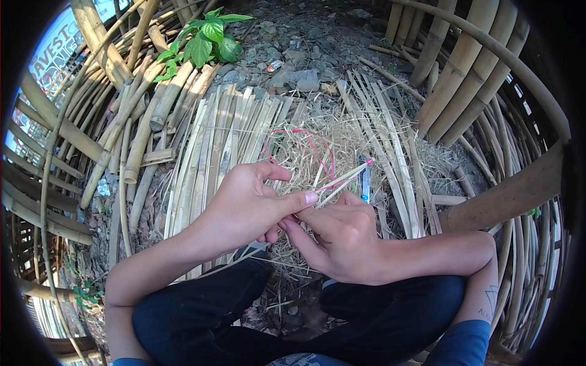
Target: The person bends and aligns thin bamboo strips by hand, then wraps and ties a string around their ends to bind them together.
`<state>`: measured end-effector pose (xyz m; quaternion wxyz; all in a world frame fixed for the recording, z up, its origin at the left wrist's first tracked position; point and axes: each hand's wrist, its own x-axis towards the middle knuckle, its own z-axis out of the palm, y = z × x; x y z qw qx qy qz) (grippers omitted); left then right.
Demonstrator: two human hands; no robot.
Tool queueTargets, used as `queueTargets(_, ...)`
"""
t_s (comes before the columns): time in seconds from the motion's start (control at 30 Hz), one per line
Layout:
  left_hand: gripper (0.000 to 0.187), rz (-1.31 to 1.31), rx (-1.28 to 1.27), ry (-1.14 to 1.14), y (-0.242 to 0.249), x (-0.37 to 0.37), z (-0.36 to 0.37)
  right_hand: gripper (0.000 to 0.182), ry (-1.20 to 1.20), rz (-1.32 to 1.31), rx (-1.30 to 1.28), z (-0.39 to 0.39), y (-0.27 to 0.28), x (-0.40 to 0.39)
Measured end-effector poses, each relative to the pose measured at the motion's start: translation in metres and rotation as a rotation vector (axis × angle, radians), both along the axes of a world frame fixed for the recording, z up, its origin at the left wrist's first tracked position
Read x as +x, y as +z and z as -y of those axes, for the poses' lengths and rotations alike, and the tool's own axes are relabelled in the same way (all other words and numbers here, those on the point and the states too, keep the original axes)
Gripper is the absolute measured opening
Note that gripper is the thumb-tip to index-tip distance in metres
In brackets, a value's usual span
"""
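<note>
My left hand [250, 201] is closed in a pinch, its thumb pressing on a small bundle of thin bamboo strips [347, 177]. Beside and slightly below it, my right hand [345, 238] has its fingers closed at the same bundle, touching the left fingertips. The strips slant up to the right, with pink string wound round their far tip. A loop of pink plastic string [312, 139] runs from near the hands over the shavings. The strips' lower ends trail out under my left wrist. Fingers overlap, hiding the exact grip point.
Pale bamboo shavings [360, 131] cover the ground between split bamboo slats [213, 131] on the left and more slats [394, 158] on the right. A blue-and-dark slim object [365, 183] lies behind my right hand. Thick bamboo poles [470, 67] and a leafy plant [207, 43] stand beyond.
</note>
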<state>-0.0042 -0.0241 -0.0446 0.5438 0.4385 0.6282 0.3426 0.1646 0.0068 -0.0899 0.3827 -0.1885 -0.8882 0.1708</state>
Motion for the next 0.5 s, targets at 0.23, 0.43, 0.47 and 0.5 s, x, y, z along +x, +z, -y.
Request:
queueTargets(0.23, 0.050, 0.211, -0.096, -0.007, -0.008, -0.002, -0.002, 0.018, -0.067, -0.116, -0.924, -0.003, 0.001, -0.002)
queueTargets(0.43, 0.041, 0.194, 0.041, -0.125, -0.024, -0.013, -0.005, 0.018, 0.064, -0.084, -1.250, -0.020, 0.004, 0.004)
queueTargets(0.47, 0.041, 0.193, 0.039, -0.127, -0.022, -0.013, -0.005, 0.018, 0.062, -0.086, -1.252, -0.022, 0.004, 0.006)
queueTargets(0.5, 0.035, 0.209, 0.015, -0.080, -0.017, -0.013, -0.004, 0.017, 0.164, -0.142, -1.341, -0.024, 0.003, 0.009)
